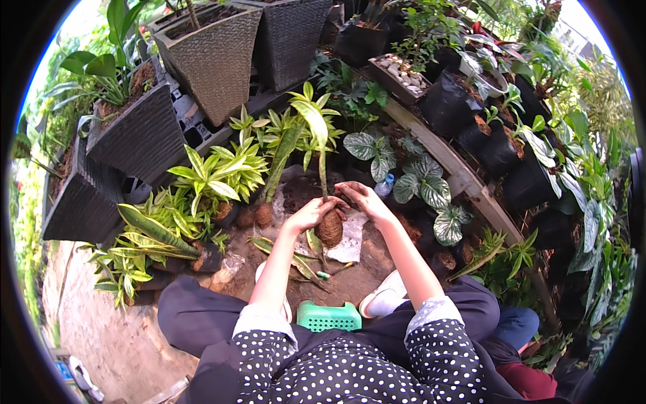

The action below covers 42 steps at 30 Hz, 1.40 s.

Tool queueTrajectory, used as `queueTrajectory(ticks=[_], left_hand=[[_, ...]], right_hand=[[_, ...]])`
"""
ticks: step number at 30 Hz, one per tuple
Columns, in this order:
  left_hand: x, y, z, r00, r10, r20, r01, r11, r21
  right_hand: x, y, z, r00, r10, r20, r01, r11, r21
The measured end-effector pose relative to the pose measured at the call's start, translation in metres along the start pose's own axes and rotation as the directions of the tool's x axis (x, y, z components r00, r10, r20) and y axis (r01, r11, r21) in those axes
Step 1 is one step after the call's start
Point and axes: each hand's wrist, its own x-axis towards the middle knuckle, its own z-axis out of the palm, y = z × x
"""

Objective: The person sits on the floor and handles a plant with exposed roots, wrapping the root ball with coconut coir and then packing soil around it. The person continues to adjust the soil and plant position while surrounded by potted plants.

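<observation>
root ball (329,230) between person's left hand (311,214) and right hand (363,199), stem (324,176) rising from its top. sheet (348,245) on ground (353,276), just right of root ball. loose leaves (304,268) on ground, left of root ball and nearer person. stool (328,316) between shoes (385,294). bottle (384,186) beyond right hand. plants (219,172) along left; planters (205,64) behind those. beam (464,180) along right, tray (390,82) with stones (402,70) in it near far end. bags (452,104) with plants behind beam.
</observation>
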Motion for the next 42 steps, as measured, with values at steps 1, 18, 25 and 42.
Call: queueTrajectory(ticks=[1, 18, 25, 42], left_hand=[[0.002, -0.011, -0.008, 0.999, -0.036, -0.023, 0.037, 0.997, 0.067], [-0.096, -0.177, -0.193, 0.709, -0.705, -0.016, 0.631, 0.626, 0.458], [-0.150, -0.243, -0.235, 0.670, -0.672, -0.316, 0.742, 0.625, 0.245], [-0.165, -0.209, -0.152, 0.490, -0.001, -0.872, 0.626, 0.696, 0.351]], right_hand=[[0.011, 0.002, 0.006, 0.999, -0.031, 0.010, 0.032, 0.997, -0.075], [0.181, 0.195, 0.121, 0.975, 0.221, 0.032, -0.217, 0.972, -0.090], [0.207, 0.222, 0.172, 0.985, 0.170, 0.022, -0.153, 0.933, -0.326], [0.200, 0.213, 0.191, 0.997, 0.072, -0.008, -0.069, 0.902, -0.425]])
